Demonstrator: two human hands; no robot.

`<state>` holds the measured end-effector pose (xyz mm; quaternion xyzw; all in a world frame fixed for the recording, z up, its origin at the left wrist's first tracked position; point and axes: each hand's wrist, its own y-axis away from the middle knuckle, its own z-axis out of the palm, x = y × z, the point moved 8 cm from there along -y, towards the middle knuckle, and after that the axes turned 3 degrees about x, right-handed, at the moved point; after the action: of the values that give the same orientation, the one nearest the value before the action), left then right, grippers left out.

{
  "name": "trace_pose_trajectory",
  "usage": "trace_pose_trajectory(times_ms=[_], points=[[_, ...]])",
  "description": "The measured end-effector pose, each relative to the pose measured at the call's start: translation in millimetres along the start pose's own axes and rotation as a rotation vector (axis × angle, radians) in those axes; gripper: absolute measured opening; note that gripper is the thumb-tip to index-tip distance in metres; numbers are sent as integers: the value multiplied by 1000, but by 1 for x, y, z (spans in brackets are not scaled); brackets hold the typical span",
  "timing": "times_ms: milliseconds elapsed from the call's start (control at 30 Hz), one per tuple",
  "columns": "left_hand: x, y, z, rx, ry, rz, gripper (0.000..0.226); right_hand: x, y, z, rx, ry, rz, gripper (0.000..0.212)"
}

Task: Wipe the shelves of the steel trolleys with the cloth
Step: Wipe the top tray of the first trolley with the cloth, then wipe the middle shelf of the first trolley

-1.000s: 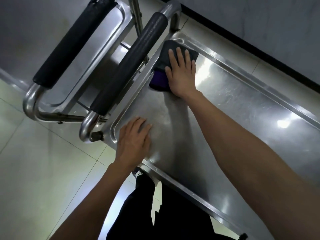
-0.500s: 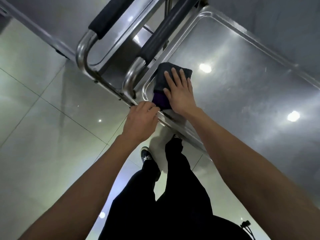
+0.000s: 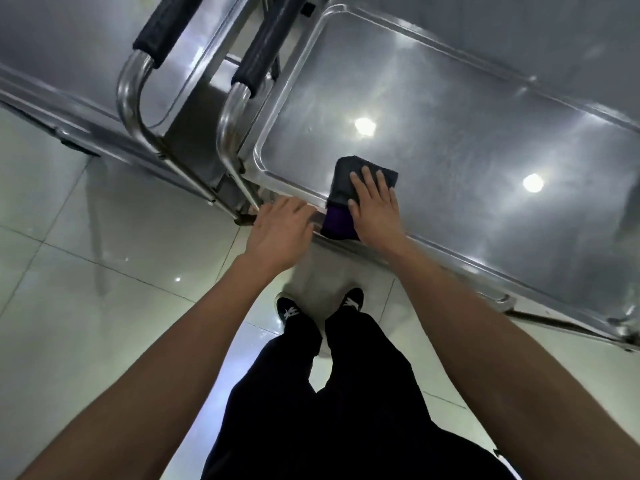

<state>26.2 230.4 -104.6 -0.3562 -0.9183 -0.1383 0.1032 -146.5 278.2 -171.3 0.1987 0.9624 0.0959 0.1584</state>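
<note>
A folded dark grey and purple cloth lies on the top shelf of the right steel trolley, over its near rim. My right hand lies flat on the cloth, fingers spread, pressing it to the steel. My left hand rests on the shelf's near rim by the corner, fingers curled over the edge, just left of the cloth. A second steel trolley stands to the left, and its shelf fills the upper left of the view.
Two black foam-covered push handles on bent steel tubes sit side by side between the trolleys. Pale glossy floor tiles lie below. My legs and black shoes stand close to the trolley's near edge.
My right hand slid the cloth from the shelf's far handle-side corner back to the near rim, then rightwards along it. My left hand moved off the shelf surface onto the near rim.
</note>
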Motion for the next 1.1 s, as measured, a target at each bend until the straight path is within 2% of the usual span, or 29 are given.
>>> trace_pose_trajectory(times_ms=[367,500,567,600,867,1100], points=[[112,-10,38,-111,-16,162,36,99,89,-18,52,-42,223,57],[134,1,48,-135,-25,185,38,117,105,-18,52,-101,248,70],[136,10,51,-135,-30,172,39,115,108,-16,26,-70,240,87],[135,15,51,-127,-25,167,38,112,108,-15,30,-52,230,88],[106,56,54,-91,-4,129,37,96,130,-19,106,58,172,70],[59,78,66,-143,34,131,39,45,176,4,120,-166,125,70]])
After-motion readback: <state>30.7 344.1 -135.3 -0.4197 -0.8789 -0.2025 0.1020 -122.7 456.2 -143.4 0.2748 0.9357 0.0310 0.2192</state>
